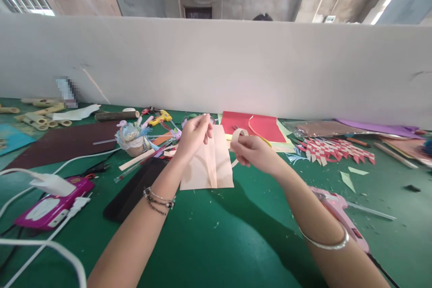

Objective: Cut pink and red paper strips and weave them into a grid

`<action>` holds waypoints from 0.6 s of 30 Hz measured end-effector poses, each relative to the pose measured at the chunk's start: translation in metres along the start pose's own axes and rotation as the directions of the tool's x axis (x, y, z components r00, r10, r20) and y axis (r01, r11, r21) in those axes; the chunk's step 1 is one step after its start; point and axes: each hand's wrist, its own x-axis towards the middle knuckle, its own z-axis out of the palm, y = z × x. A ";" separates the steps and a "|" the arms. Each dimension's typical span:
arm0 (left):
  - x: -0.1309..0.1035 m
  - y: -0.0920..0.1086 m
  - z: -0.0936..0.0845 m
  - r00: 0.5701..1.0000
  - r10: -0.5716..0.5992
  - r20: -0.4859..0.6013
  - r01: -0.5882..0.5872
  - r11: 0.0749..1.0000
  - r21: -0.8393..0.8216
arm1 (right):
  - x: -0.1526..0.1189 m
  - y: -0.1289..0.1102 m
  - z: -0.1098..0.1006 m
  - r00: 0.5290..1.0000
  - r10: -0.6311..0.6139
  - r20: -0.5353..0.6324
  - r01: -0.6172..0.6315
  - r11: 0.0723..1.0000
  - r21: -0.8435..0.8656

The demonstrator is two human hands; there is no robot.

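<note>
My left hand [200, 131] is raised over a light peach sheet of paper [223, 162], its fingers pinched together; what they hold, if anything, is too small to make out. A narrow peach strip [211, 166] runs lengthwise along the middle of the sheet. To the right, my right hand [251, 148] is closed on a curled pale paper strip [239, 133], which loops above the fingers. Red paper [270, 127] lies behind my right hand.
On the left are a magenta power strip [56, 204] with white cables, a dark phone-like slab [135, 189], a small pot [134, 144] and a yellow glue gun [160, 117]. A pink glue gun [340, 211] lies under my right forearm. A white partition [216, 67] stands behind.
</note>
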 end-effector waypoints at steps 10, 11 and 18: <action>-0.014 0.047 -0.021 0.828 0.135 0.544 -0.206 0.976 0.071 | -0.005 0.004 -0.013 0.952 -0.242 -0.189 0.184 0.942 -0.281; -0.015 0.049 -0.021 0.791 0.142 0.595 -0.208 0.977 0.043 | -0.004 0.004 -0.010 0.942 -0.276 -0.192 0.229 0.944 -0.237; -0.012 0.042 -0.027 0.646 0.034 0.762 -0.128 0.990 0.064 | 0.001 0.002 -0.013 0.945 -0.257 -0.204 0.222 0.958 -0.182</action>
